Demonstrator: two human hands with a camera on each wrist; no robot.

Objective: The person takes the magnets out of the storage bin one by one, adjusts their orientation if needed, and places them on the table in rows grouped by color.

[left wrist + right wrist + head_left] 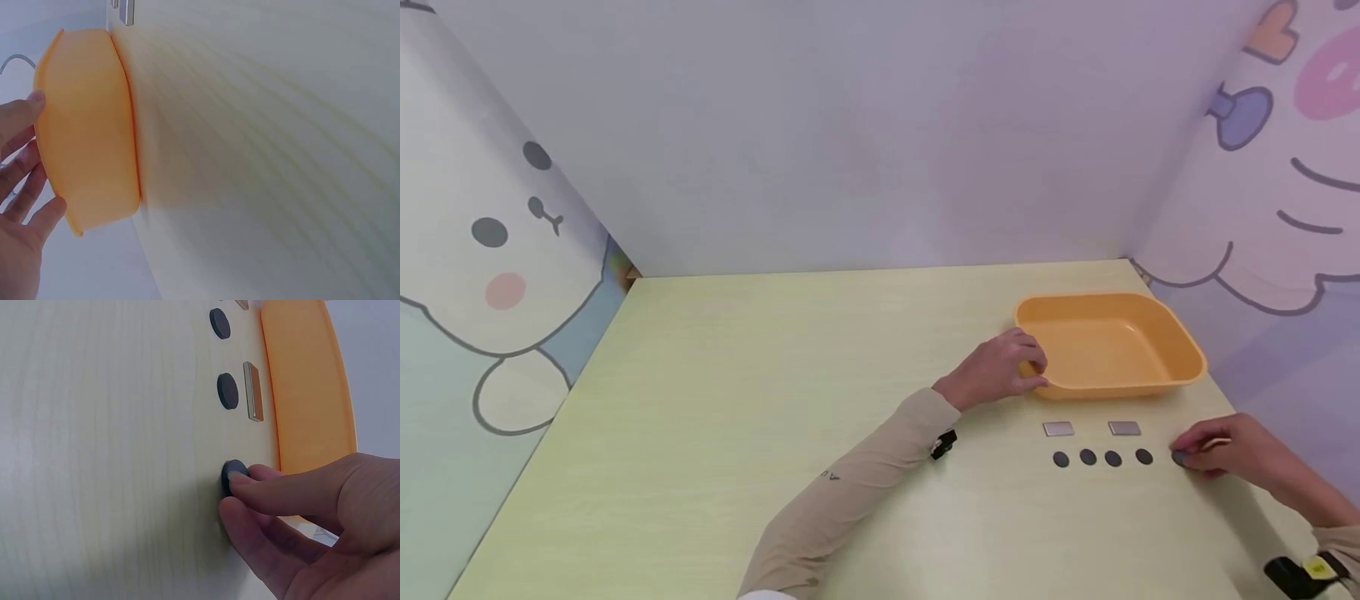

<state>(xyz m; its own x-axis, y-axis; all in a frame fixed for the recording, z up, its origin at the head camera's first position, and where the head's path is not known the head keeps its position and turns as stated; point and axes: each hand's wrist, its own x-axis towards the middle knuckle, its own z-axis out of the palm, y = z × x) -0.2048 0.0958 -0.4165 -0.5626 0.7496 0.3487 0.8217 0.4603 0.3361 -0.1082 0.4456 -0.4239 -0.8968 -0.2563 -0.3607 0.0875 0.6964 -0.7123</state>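
Observation:
An orange plastic basin (1105,342) stands at the back right of the table. My left hand (1000,367) holds its near left corner, with the fingers over the rim; the left wrist view shows thumb and fingertips on the basin's edge (87,131). Farther right, my right hand (1247,450) pinches a round black disc (234,472) at the table surface, at the right end of a row. Several more black discs (1113,458) lie to its left. Two flat silver rectangular blocks (1124,428) rest between that row and the basin.
The pale wooden table (737,417) spreads out to the left of the hands. A plain wall (850,133) rises behind it, and side panels with cartoon drawings (505,250) flank it. The right panel stands close to the basin.

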